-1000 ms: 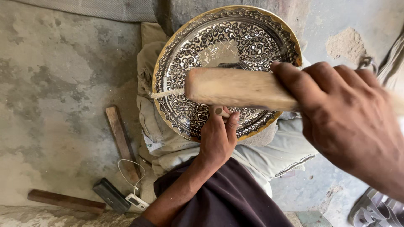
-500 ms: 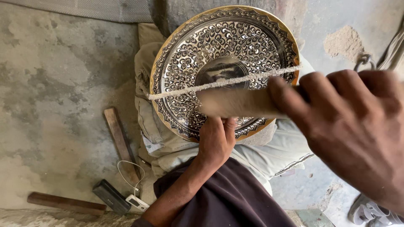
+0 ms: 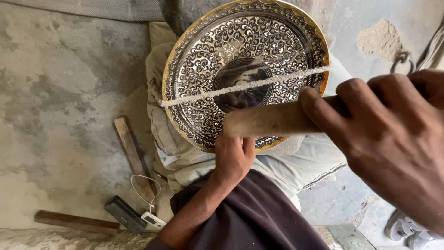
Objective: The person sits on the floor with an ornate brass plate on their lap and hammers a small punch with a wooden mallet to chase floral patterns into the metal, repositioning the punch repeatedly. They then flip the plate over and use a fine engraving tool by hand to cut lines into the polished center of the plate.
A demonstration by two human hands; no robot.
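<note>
The left hand [image 3: 233,155] pinches the near rim of the engraved round tray [image 3: 245,74], steadying it on the cloth bundle [image 3: 185,157] just beyond the fingers. The right hand [image 3: 393,139] is closed around a wooden mallet [image 3: 268,121] held above the tray; good work probably calls for light, square blows clear of the left fingertips.

The left hand [image 3: 233,157] reaches forward from a dark sleeve, fingers curled in a grip. The right hand [image 3: 393,134] is close to the camera, fingers wrapped shut.
</note>
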